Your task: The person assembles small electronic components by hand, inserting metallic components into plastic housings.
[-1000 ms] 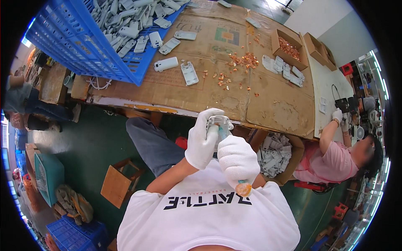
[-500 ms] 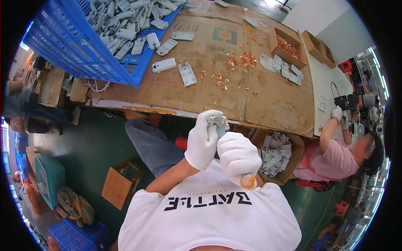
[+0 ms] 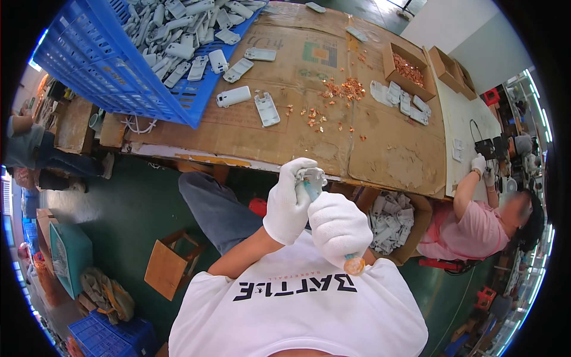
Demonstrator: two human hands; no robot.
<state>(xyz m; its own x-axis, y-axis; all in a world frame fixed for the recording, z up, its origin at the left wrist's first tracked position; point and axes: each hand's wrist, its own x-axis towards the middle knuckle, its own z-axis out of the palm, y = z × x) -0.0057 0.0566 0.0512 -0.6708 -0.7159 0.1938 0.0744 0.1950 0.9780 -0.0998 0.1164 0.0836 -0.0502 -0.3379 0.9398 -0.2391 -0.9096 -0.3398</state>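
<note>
In front of my chest, my left hand (image 3: 288,202), in a white knit glove, is closed around a pale plastic housing (image 3: 318,177) held just off the table's near edge. My right hand (image 3: 340,225), gloved alike, makes a fist around a tool whose rounded amber handle end (image 3: 354,265) sticks out below it. Something light blue shows between the two hands, against the housing; I cannot tell whether it belongs to the tool. The tool's tip is hidden. On the cardboard-covered table (image 3: 238,140) beyond lie white plastic housings (image 3: 267,109) and small copper-coloured metal pieces (image 3: 345,89).
A blue crate (image 3: 119,71) heaped with housings stands at the far left. Toward the far right is a cardboard box (image 3: 429,90) of copper pieces. A carton (image 3: 419,221) of white parts sits beside my right arm. A co-worker (image 3: 470,214) in pink sits at the right.
My right fist and the tool's amber end have dropped slightly toward me. The left hand, with the housing, has barely shifted.
</note>
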